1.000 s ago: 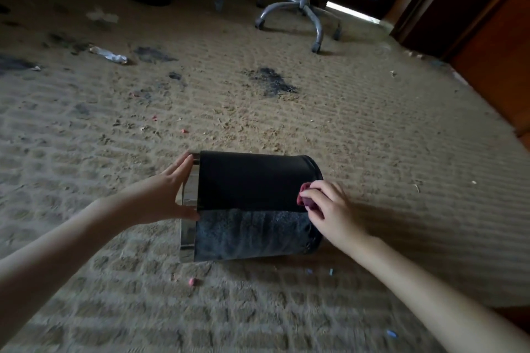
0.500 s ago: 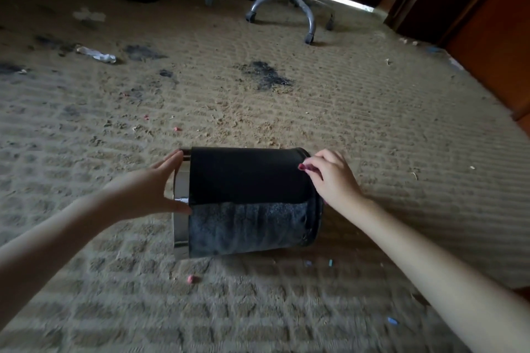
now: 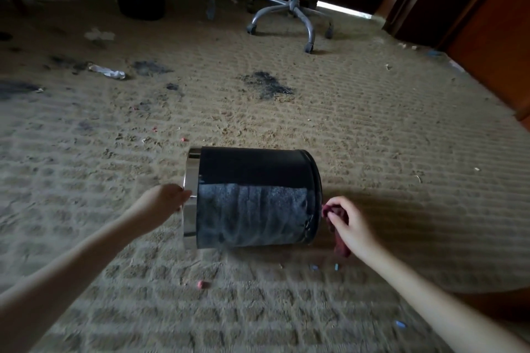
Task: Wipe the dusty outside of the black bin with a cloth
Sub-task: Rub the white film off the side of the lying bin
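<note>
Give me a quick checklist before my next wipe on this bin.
1. Bin lies on its side on the carpet: ok.
2. Left hand touches the metal rim, steadying it: ok.
3. Right hand grips the cloth: ok.
4. Cloth on the bin's wall: not ok, it hangs beside the base.
5. Wall wiped clean: not ok, the dusty band nearer you is grey.
6. Side against the carpet: cannot tell, hidden.
</note>
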A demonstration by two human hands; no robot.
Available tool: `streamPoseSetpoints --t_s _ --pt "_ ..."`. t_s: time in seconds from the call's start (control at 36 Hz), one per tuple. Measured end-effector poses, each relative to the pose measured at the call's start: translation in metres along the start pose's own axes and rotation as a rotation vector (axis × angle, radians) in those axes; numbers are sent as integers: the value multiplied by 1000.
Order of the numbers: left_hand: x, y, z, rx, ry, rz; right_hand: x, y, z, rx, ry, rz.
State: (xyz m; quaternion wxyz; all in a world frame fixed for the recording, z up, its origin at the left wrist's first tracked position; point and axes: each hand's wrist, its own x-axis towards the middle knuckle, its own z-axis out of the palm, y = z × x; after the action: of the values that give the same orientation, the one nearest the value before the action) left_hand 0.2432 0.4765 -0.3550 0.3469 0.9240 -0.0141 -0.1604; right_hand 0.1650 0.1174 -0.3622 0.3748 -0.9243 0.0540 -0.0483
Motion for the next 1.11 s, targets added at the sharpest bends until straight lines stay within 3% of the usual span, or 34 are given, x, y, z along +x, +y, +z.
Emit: streamPoseSetpoints --t_s 0.17,0.36,0.56,0.72,0.86,0.97,1.11 --pt "-6 -1 17 -456 -158 -90 15 -10 9 116 -31 146" --pt "-5 -4 18 -395 -67 -44 29 -21 1 231 -138 350" --pt "-5 -13 11 -409 -75 -24 29 -30 -12 241 -181 354" --pt "0 -13 2 -87 -65 142 43 -43 -33 -33 -281 220" --pt "5 -21 -5 369 -52 357 72 -58 -38 -332 -111 -7" --pt "8 -26 -4 448 -37 387 96 -67 -16 -543 -119 -158" --pt "9 -24 -5 417 -42 382 95 -61 4 -548 -97 -211"
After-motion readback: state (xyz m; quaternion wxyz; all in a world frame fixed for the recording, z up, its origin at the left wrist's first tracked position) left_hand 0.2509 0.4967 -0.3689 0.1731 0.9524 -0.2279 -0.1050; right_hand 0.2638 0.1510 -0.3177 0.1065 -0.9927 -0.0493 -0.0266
